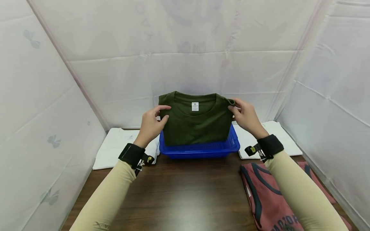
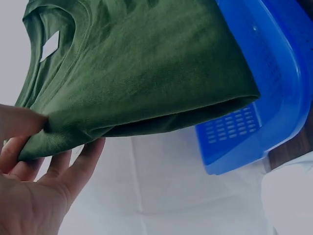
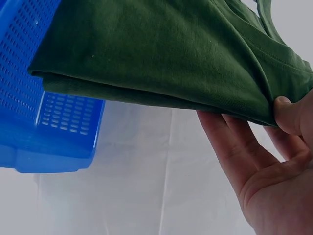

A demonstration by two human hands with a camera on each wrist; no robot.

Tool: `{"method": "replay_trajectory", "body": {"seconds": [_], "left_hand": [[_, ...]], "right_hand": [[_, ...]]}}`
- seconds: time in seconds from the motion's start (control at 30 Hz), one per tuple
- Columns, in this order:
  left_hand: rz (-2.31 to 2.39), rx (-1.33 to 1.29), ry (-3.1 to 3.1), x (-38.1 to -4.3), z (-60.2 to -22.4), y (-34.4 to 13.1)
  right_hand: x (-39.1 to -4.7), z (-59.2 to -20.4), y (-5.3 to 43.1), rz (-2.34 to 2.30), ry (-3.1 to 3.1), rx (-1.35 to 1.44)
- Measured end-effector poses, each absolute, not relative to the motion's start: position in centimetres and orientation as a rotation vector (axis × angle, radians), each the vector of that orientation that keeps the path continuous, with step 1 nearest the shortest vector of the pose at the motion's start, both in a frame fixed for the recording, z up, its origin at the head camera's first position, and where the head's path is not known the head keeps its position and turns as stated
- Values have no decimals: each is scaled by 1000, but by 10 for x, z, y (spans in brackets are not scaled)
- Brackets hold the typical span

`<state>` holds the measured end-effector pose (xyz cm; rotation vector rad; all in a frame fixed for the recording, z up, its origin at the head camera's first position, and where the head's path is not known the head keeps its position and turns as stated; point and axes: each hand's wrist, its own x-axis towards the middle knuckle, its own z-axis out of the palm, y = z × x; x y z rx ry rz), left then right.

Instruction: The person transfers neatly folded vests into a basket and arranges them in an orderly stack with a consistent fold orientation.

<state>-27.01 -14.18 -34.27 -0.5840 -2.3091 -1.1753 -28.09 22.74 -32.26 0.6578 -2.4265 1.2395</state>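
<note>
A folded dark green T-shirt (image 1: 196,125) hangs upright over a blue plastic basket (image 1: 199,155), its round collar and white label facing me. My left hand (image 1: 152,123) pinches the shirt's upper left edge between thumb and fingers. At the opposite upper edge, my right hand (image 1: 245,117) pinches the cloth the same way. In the left wrist view the thumb lies on the front of the green shirt (image 2: 146,68) with fingers behind it. The right wrist view shows the shirt's lower edge beside the perforated basket wall (image 3: 68,115).
White folded garments lie left (image 1: 111,150) and right (image 1: 277,138) of the basket on the brown wooden table (image 1: 185,192). A red garment with dark trim (image 1: 268,195) lies at the front right, partly under my right forearm. White sheeting (image 1: 185,73) walls the back and sides.
</note>
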Motion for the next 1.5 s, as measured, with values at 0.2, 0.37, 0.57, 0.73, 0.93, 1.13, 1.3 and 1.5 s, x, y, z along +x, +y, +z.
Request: {"method": "replay_trajectory", "body": {"seconds": [0.2, 0.37, 0.57, 0.73, 0.93, 1.13, 1.3, 1.5], "left_hand": [[-1231, -554, -2400, -282, -350, -141], [-1238, -501, -2452, -290, -357, -139], [-1228, -449, -2480, -297, -362, -138], [-1221, -398, -2529, -303, -369, -137], [-1228, -365, -2613, -311, -377, -136], [-1247, -346, -2667, -318, -382, -134], [-1259, -330, -2707, -322, -387, -131], [-1275, -323, -2738, -324, -396, -129]], "right_hand": [[-296, -329, 223, 1246, -2417, 631], [-305, -336, 219, 1231, -2457, 618], [-313, -342, 217, 1248, -2519, 592], [-320, -351, 216, 1225, -2577, 572], [-327, -362, 215, 1216, -2626, 558], [-333, -372, 215, 1215, -2657, 559], [-335, -378, 216, 1207, -2701, 543], [-335, -383, 214, 1157, -2744, 508]]}}
